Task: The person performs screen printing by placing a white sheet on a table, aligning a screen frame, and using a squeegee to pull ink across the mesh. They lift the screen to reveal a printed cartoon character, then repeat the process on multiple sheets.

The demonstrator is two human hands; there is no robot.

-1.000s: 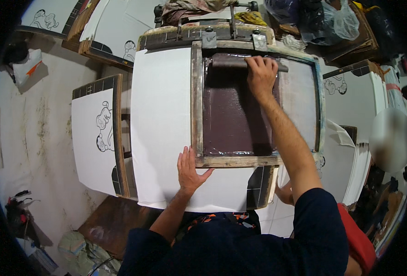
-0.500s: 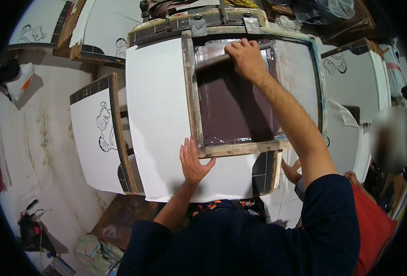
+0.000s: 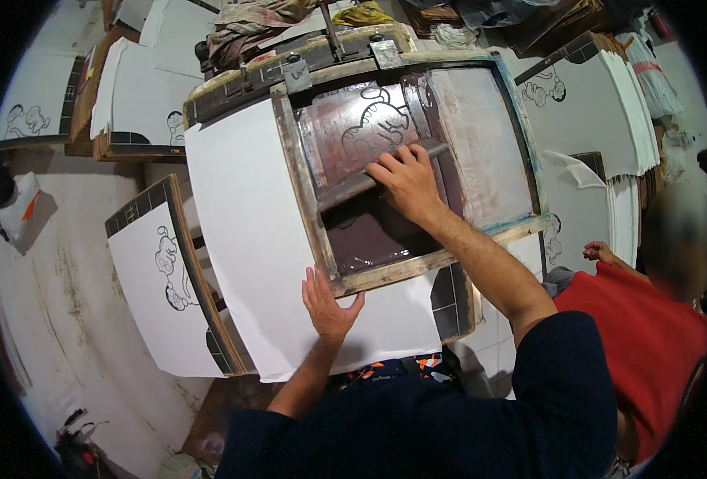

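Inside the frame, the right hand grips the squeegee beyond the left hand, splayed at the corner.

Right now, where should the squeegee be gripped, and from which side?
Probably take the squeegee near mid-length, from above on the near side: it's a long bar lying crosswise, its left end close to the wooden screen frame, leaving little room there. The right hand holds it.

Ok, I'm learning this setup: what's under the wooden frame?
Past the left and near edges of the wooden frame, a white sheet shows, lying on a dark board. What lies directly beneath is covered.
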